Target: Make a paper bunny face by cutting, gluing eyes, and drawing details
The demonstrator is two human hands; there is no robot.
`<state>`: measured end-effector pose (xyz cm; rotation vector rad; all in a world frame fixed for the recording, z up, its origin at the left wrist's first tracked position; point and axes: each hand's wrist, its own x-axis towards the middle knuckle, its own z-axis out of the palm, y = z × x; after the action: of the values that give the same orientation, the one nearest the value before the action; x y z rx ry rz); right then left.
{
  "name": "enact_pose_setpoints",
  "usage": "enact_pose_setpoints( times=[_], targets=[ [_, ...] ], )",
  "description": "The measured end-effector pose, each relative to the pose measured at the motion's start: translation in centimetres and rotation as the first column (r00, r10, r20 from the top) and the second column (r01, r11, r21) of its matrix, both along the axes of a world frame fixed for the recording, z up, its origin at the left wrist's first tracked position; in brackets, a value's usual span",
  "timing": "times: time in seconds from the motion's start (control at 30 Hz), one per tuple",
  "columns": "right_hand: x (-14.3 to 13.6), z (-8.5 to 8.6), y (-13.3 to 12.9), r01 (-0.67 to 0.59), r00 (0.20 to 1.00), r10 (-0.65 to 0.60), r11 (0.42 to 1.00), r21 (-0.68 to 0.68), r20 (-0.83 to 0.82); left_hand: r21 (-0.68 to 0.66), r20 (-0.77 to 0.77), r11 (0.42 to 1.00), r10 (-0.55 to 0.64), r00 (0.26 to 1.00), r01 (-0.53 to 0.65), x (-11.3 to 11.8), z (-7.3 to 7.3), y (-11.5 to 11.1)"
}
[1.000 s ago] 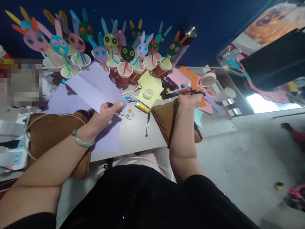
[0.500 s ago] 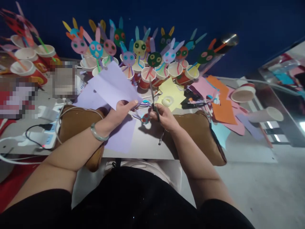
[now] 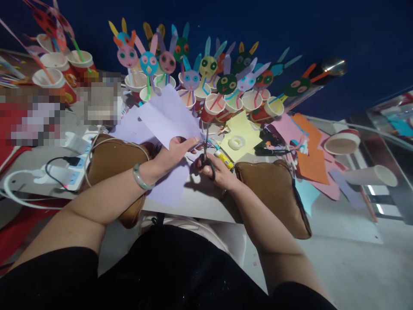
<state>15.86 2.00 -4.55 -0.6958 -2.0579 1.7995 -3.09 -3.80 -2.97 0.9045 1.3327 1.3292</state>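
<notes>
A sheet of purple paper is pinched at its lower right corner by my left hand, thumb on top. My right hand grips black-handled scissors, their blades pointing up and away beside that corner. The blades look slightly parted at the paper's edge; whether they touch it I cannot tell. Below my hands another purple sheet lies on the table. Just beyond my right hand lies a yellow glue stick. A roll of tape rests on yellow paper.
Paper cups holding paper rabbit heads on bent stems line the back. Brown cushions flank my arms. At left is a power strip with cables. Orange paper, a black pen and a white cup are at right.
The scissors have moved from just right of the purple sheet to its corner, blades closer to my left fingers. The glue stick has come into sight. The whole view has shifted.
</notes>
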Motion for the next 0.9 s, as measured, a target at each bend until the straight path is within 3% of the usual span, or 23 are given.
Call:
enact_pose_setpoints(
  times=[0.37, 0.63, 0.9],
  targets=[
    [-0.2, -0.1, 0.0, 0.035, 0.999, -0.035, 0.999, 0.022, -0.003, -0.029, 0.044, 0.999, -0.02, 0.999, 0.021, 0.4, 1.5, 0.0],
    [-0.4, -0.6, -0.1, 0.055, 0.998, -0.055, 0.998, 0.017, -0.039, 0.03, 0.064, 0.999, -0.015, 0.998, 0.014, 0.3, 0.0, 0.3],
    [-0.5, -0.8, -0.1, 0.069, 0.997, -0.068, 0.997, 0.027, -0.029, 0.013, 0.054, 1.0, -0.015, 0.998, 0.015, 0.2, -0.4, 0.4]
  ],
)
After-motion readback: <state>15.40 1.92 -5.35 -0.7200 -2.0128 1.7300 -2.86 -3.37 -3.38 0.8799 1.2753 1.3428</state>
